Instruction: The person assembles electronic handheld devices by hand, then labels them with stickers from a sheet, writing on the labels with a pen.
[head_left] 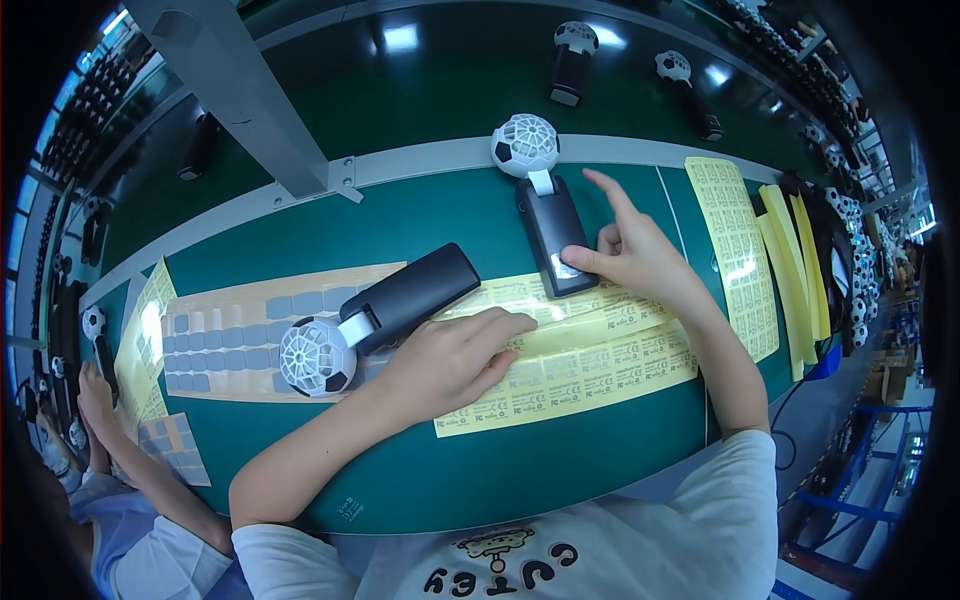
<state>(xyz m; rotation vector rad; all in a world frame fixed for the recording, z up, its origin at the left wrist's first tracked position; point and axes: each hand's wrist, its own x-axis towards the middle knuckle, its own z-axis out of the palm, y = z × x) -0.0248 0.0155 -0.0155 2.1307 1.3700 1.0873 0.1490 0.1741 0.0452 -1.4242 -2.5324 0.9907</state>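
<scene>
The black gadget with a ball top (553,235) lies on the green table (600,460), its bottom end by the yellow sticker sheet (610,372); the right hand (645,258) has its thumb on it and pointing finger stuck out, while the left hand's (447,368) fingers bend over the sheet, maybe pinching something, but one cannot tell. It looks hard, smooth and fairly light, and the holey ball could crack, so the fat handle seems best to grab. Past the flat table, a metal post (235,100) stands near a shiny dark green belt (450,85).
</scene>
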